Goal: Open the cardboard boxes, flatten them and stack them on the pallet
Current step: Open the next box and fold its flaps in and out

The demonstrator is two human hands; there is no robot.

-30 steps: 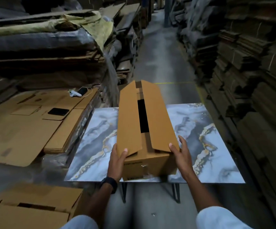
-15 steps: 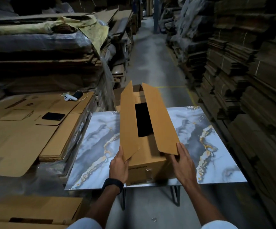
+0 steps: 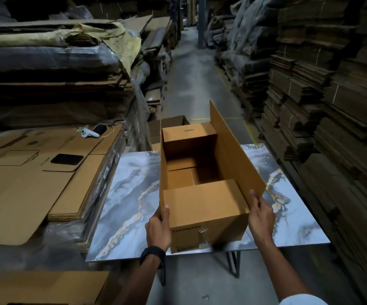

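Observation:
A long brown cardboard box (image 3: 204, 216) stands on the marble-patterned table (image 3: 129, 194), its top open and empty inside. Both long flaps stand up; the short near flap lies folded inward. My left hand (image 3: 158, 225) pinches the near end of the left flap, thumb on its inner side. My right hand (image 3: 260, 214) holds the near corner of the right flap, which leans outward. To the left lies a stack of flattened cardboard (image 3: 35, 183).
A black phone (image 3: 66, 159) and a white controller (image 3: 89, 133) lie on the flattened stack. Another box (image 3: 41, 287) sits at the bottom left. Tall cardboard stacks (image 3: 332, 106) line the right side, wrapped bundles (image 3: 52, 62) the left. A concrete aisle (image 3: 195, 80) runs ahead.
Both long flaps, which lay nearly closed over the top, have been pulled apart and up by my hands. The inside of the box now shows.

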